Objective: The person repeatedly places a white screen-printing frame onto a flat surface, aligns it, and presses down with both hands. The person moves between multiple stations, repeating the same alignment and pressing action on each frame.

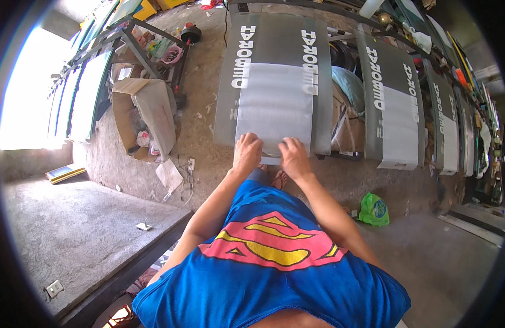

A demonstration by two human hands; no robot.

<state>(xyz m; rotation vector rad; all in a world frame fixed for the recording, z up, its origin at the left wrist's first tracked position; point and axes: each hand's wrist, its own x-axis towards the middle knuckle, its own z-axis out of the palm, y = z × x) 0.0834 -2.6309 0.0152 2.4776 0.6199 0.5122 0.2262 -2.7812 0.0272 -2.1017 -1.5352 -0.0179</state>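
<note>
A large dark grey panel (322, 117) with white printed lettering lies in front of me, partly covered by a pale translucent sheet (272, 98). My left hand (248, 148) and my right hand (294, 154) are at the panel's near edge, one toward each lower corner of the sheet, fingers curled onto it and gripping it. A short strip of the sheet shows below the edge between my hands. My fingertips are partly hidden.
Similar panels (400, 126) stand in a row to the right. A torn cardboard box (124, 117) with scraps sits left, near a metal rack (132, 38). A raised concrete platform (88, 229) fills the lower left. A green plastic bag (374, 210) lies on the floor at right.
</note>
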